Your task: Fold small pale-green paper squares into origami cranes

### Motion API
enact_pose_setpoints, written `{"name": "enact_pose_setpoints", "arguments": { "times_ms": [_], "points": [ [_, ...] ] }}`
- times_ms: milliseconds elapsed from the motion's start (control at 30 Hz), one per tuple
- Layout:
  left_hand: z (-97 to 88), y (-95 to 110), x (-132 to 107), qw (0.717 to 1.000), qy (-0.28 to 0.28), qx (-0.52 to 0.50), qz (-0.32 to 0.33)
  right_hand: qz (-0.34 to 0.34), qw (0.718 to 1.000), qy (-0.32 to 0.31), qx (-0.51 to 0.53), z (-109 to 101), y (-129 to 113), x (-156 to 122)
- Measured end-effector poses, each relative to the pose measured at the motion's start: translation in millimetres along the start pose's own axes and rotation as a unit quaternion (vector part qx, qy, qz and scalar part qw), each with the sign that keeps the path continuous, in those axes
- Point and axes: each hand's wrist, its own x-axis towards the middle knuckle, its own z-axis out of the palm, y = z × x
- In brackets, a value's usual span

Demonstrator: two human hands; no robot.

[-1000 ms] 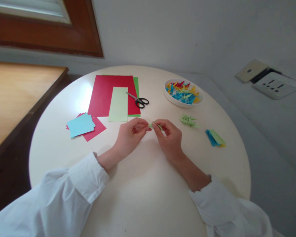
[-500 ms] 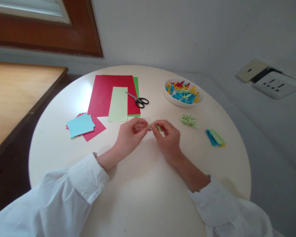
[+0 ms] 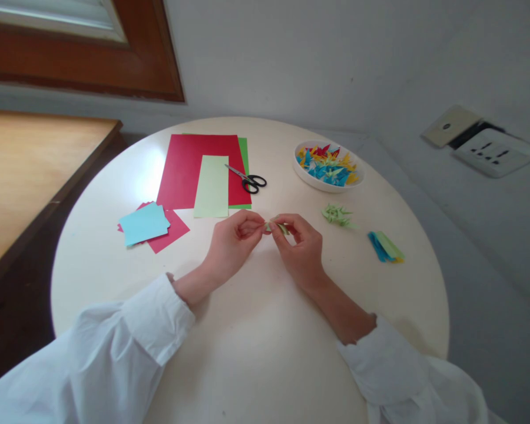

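Between my two hands, over the middle of the table, is a small folded piece of light green paper (image 3: pixel 284 228). My left hand (image 3: pixel 235 238) pinches its left end between thumb and fingertips. On the other side my right hand (image 3: pixel 299 244) is closed on it, thumb in front and index finger bent behind. Fingers cover most of the paper, so its folded shape cannot be made out. To the right of my right hand lies a small heap of light green folded paper cranes (image 3: pixel 336 215).
Scissors (image 3: pixel 251 182) rest across red sheets (image 3: pixel 183 171) and a light green strip (image 3: pixel 211 188) at the back. Blue and red paper squares (image 3: pixel 143 224) lie left. A white dish (image 3: pixel 329 187) holds colourful cranes. Folded papers (image 3: pixel 386 246) lie right on the round table (image 3: pixel 247 353).
Both hands stay in nearly the same place, still pinching the light green paper. Only slight finger movement shows.
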Motion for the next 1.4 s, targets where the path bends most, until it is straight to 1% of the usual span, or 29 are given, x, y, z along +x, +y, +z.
{"name": "enact_pose_setpoints", "arguments": {
  "times_ms": [233, 333, 467, 567, 733, 867, 1033, 1233, 1400],
  "points": [
    [0.4, 2, 0, 1.0, 0.006, 0.022, 0.004, -0.006, 1.0, -0.006, 0.011, 2, 3, 0],
    [0.6, 1, 1, 1.0, 0.009, 0.024, 0.001, 0.003, 1.0, -0.006, 0.015, 3, 6, 0],
    [0.8, -2, 2, 1.0, -0.002, -0.016, -0.023, 0.024, 0.999, -0.017, 0.024, 3, 10, 0],
    [0.5, -4, 3, 0.999, -0.009, -0.037, -0.039, 0.024, 0.999, -0.021, 0.025, 2, 11, 0],
    [-0.6, -1, 4, 0.999, 0.008, -0.019, -0.043, 0.006, 0.999, -0.038, 0.014, 1, 7, 1],
    [-1.8, 1, 4, 0.999, 0.027, -0.016, -0.032, -0.017, 0.999, -0.023, -0.017, 0, 4, 3],
    [-2.3, -1, 5, 0.999, 0.012, -0.018, -0.037, -0.031, 0.998, -0.013, -0.053, -2, 2, 4],
    [-1.2, -7, 5, 0.999, 0.002, -0.026, -0.039, -0.037, 0.997, -0.036, -0.054, -1, 3, 3],
    [-1.7, -3, 5, 0.999, 0.002, -0.006, -0.038, -0.045, 0.997, -0.045, -0.054, 0, 3, 3]
  ]
}}
